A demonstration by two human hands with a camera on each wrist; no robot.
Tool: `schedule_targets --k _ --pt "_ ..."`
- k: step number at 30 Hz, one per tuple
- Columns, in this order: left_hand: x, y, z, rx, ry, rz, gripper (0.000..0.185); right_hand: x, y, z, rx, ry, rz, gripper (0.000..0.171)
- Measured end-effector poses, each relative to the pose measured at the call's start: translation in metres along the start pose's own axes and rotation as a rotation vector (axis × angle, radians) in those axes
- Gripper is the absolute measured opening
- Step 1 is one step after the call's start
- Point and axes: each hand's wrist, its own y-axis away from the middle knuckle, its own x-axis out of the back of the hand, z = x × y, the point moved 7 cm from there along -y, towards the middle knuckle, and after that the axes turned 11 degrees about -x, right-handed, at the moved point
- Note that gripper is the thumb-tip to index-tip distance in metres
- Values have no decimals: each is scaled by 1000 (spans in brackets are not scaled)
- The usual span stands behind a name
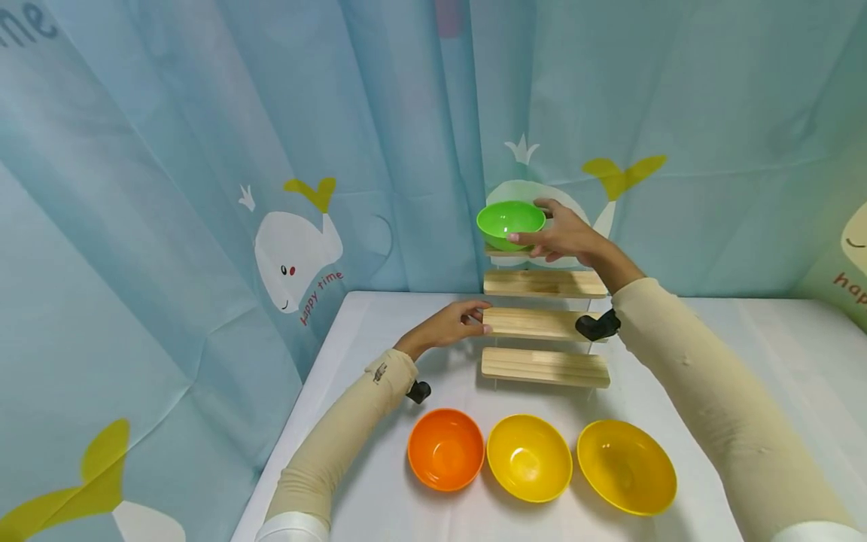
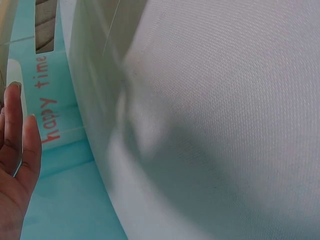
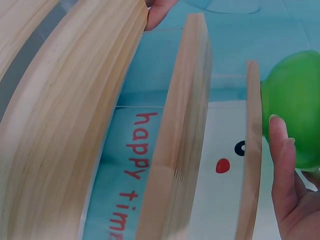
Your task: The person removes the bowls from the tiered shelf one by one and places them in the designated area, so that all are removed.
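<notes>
The right hand (image 1: 565, 237) holds a green bowl (image 1: 511, 223) at the far end of the table, just at the top step of a wooden stepped shelf (image 1: 545, 324). The fingers are curved around the right side of the bowl: the thumb lies on the near rim and the other fingers go behind the far rim. In the right wrist view one long finger (image 3: 281, 165) lies straight along the green bowl (image 3: 292, 107), next to the thin edge of the top board (image 3: 252, 150). I cannot tell if the bowl already rests on this board or is just above it.

The left hand (image 1: 450, 325) is lower and to the left. Its fingers are almost straight and close together, and the tips touch the left end of the third board from the top. In the left wrist view only the side of the left hand (image 2: 15, 165) shows, with straight fingers near the white tablecloth (image 2: 225, 125).

On the near part of the table (image 1: 765, 354) three bowls stand in a row: an orange bowl (image 1: 445, 449) on the left, a yellow bowl (image 1: 530, 458) in the middle, and a darker yellow bowl (image 1: 626, 467) on the right. A blue curtain with whales (image 1: 291, 256) hangs behind.
</notes>
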Motion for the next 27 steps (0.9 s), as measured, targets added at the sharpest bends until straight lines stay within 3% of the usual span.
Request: schedule_targets --k 13,27 --pt "0 1 4 12 -7 3 56 -6 -6 0 -11 10 33 117" --pt "-1 0 2 23 7 -3 53 -5 -5 3 28 -80 50 114"
